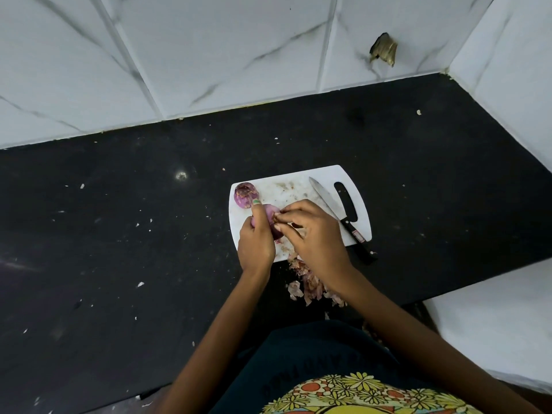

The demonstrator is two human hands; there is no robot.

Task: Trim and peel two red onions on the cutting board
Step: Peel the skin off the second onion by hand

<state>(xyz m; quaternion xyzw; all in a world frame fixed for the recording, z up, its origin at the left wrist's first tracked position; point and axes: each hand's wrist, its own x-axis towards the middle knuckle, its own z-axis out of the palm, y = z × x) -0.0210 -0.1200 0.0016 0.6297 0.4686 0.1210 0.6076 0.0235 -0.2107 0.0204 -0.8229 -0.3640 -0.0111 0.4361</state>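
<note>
Peeling was underway — the left hand [256, 240] gripped the onion [270, 220] while the right hand [313, 234] pinched its skin — next, probably, pulling it free

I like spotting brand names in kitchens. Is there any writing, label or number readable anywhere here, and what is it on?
Dark T-shirt: curved dark lettering above the flower print, upside down, too faint to read.
Black-handled kitchen knife: small red and white label on its handle, too small to read.
Nothing else carries writing.

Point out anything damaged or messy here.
The wall tile has a broken hole. Onion skins lie piled off the cutting board on the counter, and the knife handle overhangs the board's edge.
</note>
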